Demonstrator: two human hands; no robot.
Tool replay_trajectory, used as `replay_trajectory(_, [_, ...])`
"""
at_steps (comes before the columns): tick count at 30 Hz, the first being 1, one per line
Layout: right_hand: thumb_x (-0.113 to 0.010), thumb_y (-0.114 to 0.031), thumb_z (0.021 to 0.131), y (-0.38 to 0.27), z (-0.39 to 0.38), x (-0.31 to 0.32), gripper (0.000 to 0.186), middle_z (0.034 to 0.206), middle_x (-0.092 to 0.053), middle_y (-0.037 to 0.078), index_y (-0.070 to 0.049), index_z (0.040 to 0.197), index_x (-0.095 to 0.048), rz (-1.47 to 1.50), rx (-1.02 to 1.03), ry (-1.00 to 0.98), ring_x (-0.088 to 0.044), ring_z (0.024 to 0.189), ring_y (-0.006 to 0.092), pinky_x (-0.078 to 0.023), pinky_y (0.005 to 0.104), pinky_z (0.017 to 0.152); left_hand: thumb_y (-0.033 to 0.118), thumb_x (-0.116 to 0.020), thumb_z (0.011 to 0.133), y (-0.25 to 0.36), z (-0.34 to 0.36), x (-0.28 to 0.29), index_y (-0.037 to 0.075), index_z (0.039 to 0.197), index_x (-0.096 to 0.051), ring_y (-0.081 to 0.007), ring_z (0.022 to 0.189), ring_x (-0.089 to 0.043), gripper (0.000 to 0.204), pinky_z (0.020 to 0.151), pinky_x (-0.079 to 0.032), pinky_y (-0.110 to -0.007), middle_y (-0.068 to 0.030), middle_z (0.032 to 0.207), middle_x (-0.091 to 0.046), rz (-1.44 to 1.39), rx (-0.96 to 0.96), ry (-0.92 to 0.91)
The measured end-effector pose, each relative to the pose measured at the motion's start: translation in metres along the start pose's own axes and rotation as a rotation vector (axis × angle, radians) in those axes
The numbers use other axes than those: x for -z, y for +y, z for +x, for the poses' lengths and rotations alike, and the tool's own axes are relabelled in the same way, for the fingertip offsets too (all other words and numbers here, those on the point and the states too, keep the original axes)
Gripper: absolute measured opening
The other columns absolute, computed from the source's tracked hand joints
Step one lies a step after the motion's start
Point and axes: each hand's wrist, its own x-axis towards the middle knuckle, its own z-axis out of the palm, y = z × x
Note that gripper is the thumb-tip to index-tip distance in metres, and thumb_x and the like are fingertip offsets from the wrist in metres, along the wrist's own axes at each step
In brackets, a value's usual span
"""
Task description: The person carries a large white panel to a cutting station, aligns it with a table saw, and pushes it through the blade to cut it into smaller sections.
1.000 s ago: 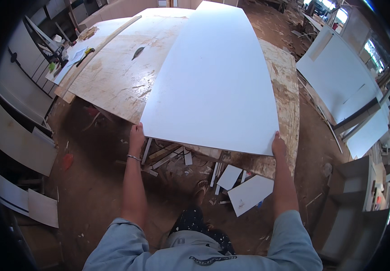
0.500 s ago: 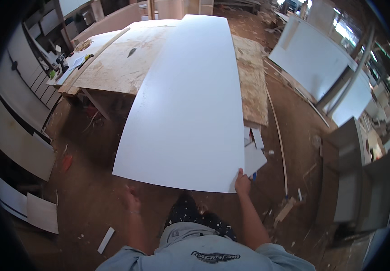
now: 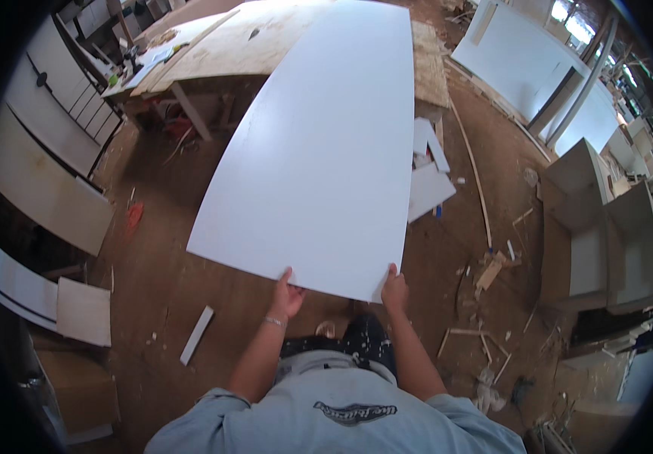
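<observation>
A long white panel (image 3: 319, 166) stretches away from me, its far part over the wooden worktable (image 3: 224, 49) and its near end held out over the floor. My left hand (image 3: 288, 295) grips the near edge around its middle, thumb on top and fingers underneath. At the near right corner my right hand (image 3: 394, 290) clasps the panel, the thumb lying on the upper face. The fingers beneath the panel are mostly hidden.
Wooden cabinet carcasses (image 3: 574, 219) stand at the right, and a large white board (image 3: 523, 76) leans behind them. White offcuts (image 3: 430, 189) lie beside the table. A white strip (image 3: 197, 335) rests on the floor at left. Panels (image 3: 46, 174) line the left side.
My left hand, free before, has come up and taken hold of the panel's near edge. The panel's near end has shifted closer to the table in view, and my right hand remains on its corner.
</observation>
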Motion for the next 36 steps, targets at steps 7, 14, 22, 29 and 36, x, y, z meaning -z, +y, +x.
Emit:
replay_trajectory(7, [-0.032,-0.065,0.104,0.127,-0.182,-0.036,0.080,0.114,-0.065,0.037,0.008,0.114,-0.063,0.060,0.045,-0.201,-0.061,0.114,0.0528,-0.047,0.0569,0.098,0.044,-0.057,0.103,-0.007,-0.177,0.124,0.011,0.149,-0.044,-0.0259,0.139,-0.046,0.059,0.119,-0.031,-0.045,-0.0067,0.148,-0.053,0.105,-0.013,0.072])
replay_trajectory(14, [-0.033,-0.066,0.103,0.225,-0.314,-0.068,0.083,0.118,-0.064,0.036,0.010,0.119,-0.063,0.151,0.075,-0.238,-0.060,0.117,0.0516,-0.045,0.0553,0.102,0.061,-0.052,0.100,-0.025,-0.294,0.243,0.013,0.153,-0.039,-0.0277,0.144,-0.038,0.073,0.123,-0.022,-0.050,-0.0102,0.152,-0.047,0.243,0.105,0.071])
replay_trajectory(22, [-0.031,-0.064,0.104,0.240,-0.431,-0.104,0.080,0.122,-0.063,0.035,0.007,0.122,-0.062,0.066,0.082,-0.172,-0.059,0.119,0.0499,-0.045,0.0542,0.103,0.058,-0.059,0.099,-0.009,-0.336,0.320,0.013,0.148,-0.046,-0.0254,0.126,-0.055,0.068,0.107,-0.042,-0.045,-0.0063,0.139,-0.058,0.047,-0.156,0.021])
replay_trajectory(29, [-0.033,-0.060,0.106,0.231,-0.582,-0.202,0.078,0.121,-0.064,0.036,0.011,0.124,-0.060,0.098,0.176,-0.256,-0.059,0.120,0.0491,-0.045,0.0529,0.104,0.052,-0.056,0.102,0.091,-0.404,0.428,0.006,0.148,-0.045,-0.0274,0.131,-0.053,0.066,0.112,-0.042,-0.044,-0.0086,0.145,-0.055,0.010,-0.314,0.018])
replay_trajectory(36, [-0.046,-0.047,0.108,0.239,-0.765,-0.323,0.055,0.112,-0.071,0.017,0.002,0.124,-0.063,0.281,0.220,-0.991,-0.069,0.103,0.0250,-0.055,0.0396,0.092,0.049,-0.054,0.104,0.237,-0.491,0.623,0.001,0.149,-0.043,-0.0329,0.135,-0.051,0.066,0.114,-0.041,-0.048,-0.0147,0.147,-0.053,0.053,-0.298,0.104])
